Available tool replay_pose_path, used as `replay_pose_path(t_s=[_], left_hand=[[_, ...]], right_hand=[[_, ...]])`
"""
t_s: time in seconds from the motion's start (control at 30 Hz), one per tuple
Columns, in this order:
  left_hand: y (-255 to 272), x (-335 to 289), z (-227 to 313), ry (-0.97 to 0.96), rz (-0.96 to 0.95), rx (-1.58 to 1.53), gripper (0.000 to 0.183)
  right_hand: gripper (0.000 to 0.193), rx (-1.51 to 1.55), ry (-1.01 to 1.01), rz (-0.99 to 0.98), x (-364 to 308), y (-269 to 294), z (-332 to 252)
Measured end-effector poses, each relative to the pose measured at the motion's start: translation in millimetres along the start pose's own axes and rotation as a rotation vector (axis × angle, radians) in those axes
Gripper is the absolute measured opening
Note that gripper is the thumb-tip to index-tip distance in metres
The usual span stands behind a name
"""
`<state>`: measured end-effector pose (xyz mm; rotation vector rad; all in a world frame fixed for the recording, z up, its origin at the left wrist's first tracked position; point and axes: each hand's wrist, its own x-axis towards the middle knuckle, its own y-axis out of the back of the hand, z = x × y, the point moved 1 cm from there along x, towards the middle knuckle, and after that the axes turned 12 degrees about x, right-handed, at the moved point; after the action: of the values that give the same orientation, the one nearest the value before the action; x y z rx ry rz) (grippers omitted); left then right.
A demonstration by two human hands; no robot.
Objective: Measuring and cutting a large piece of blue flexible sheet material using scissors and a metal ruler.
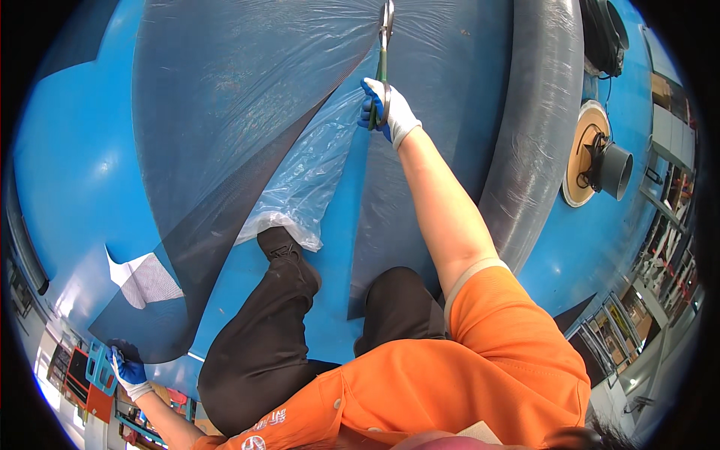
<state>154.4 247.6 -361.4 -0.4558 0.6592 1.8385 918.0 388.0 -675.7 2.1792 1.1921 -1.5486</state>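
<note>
Gripping green-handled scissors (pixel 383 66), right hand (pixel 396 111) closed round handle loops; left hand (pixel 130 371) apparently clamped on dark sheet (pixel 214 199).

Flat grey sheeting (pixel 240 82) leaves room left of the scissors (pixel 383 66); a thick roll (pixel 536 127) blocks rightward.

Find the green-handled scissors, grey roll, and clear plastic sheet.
Green-handled scissors (pixel 383 66): head view, green handle.
Grey roll (pixel 530 135): head view, middle of its curved side.
Clear plastic sheet (pixel 306 178): head view, wrinkled middle.
</note>
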Motion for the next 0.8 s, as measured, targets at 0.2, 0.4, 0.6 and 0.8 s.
replay_pose_path(t_s=[0.2, 0.4, 0.6, 0.8], left_hand=[[4, 2, -4, 0.006, -0.073, 0.012, 0.027], [0, 1, -5, 0.006, -0.012, 0.011, 0.026], [-7, 2, -1, 0.036, -0.104, -0.013, 0.025], [-6, 2, -2, 0.036, -0.082, -0.009, 0.026]], right_hand=[[0.030, -0.123, 0.043, 0.071, 7, -5, -20], [0.040, -0.206, 0.128, 0.060, 22, 1, -25], [0.041, -0.248, 0.132, 0.074, 30, 3, -20], [0.042, -0.445, 0.273, 0.105, 38, 6, -19]])
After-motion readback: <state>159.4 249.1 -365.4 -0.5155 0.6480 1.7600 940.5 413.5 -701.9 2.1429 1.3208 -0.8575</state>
